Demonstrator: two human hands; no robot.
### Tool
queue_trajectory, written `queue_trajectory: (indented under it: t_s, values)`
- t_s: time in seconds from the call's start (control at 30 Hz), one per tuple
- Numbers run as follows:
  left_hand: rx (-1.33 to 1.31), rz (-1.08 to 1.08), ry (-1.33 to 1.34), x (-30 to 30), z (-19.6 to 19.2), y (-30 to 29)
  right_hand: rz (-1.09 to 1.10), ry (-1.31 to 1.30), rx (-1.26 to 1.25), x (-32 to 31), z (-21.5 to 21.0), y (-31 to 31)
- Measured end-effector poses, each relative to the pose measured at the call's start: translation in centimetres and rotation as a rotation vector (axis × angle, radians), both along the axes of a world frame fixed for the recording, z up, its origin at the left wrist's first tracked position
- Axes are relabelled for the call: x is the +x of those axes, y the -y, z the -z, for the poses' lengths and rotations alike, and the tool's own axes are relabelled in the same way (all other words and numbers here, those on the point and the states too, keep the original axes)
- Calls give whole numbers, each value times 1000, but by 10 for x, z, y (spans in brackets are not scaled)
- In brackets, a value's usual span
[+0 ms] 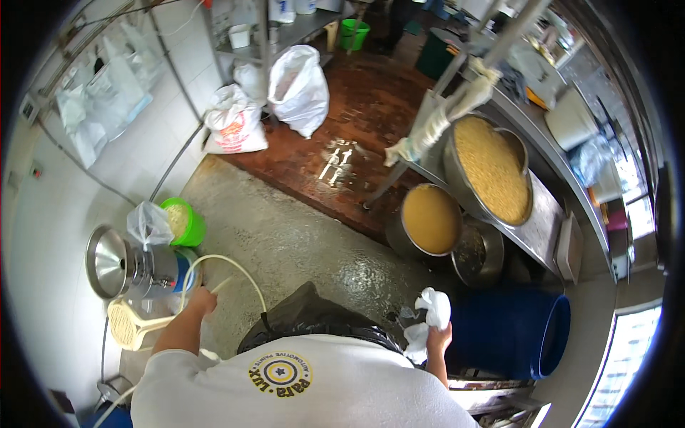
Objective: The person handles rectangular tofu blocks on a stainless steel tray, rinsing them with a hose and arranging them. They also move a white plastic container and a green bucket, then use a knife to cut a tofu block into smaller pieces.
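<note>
And there's the steel worktop, angling down between two and four o'clock, with the big blue barrel at four! Up on that worktop sits a broad steel basin loaded with yellowish grain. Over between eight and nine, it's a steel grinder with a wide funnel mouth; at three, a steel pot holds something tan; at nine, a lime-green bucket. Now a cream hose arches up at eight, and the left hand is clamped on it! Five o'clock: a crumpled white bundle, cloth or plastic, I can't tell, gripped by the right hand. Hands well apart!
</note>
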State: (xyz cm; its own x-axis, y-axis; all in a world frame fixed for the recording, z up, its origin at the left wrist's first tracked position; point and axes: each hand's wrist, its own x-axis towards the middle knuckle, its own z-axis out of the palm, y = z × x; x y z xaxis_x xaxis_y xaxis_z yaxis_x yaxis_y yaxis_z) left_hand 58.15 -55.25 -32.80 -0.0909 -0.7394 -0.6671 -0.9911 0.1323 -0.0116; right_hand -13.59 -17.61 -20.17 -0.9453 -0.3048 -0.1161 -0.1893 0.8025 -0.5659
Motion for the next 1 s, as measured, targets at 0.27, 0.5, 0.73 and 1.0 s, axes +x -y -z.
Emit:
queue_trajectory:
  t_s: [0.27,0.5,0.73,1.0]
  values:
    - [-247,-412,-306,-59,-46,-6,-480,73,-130,17,-13,251]
    - [-316,-595,-376,-125,-127,53,-600,528,-354,41,-3,456]
    - [-479,-724,-442,-157,-150,135,-687,1023,-633,113,-2,688]
    - [-407,-781,-324,-206,-206,255,-511,1529,-628,159,-58,925]
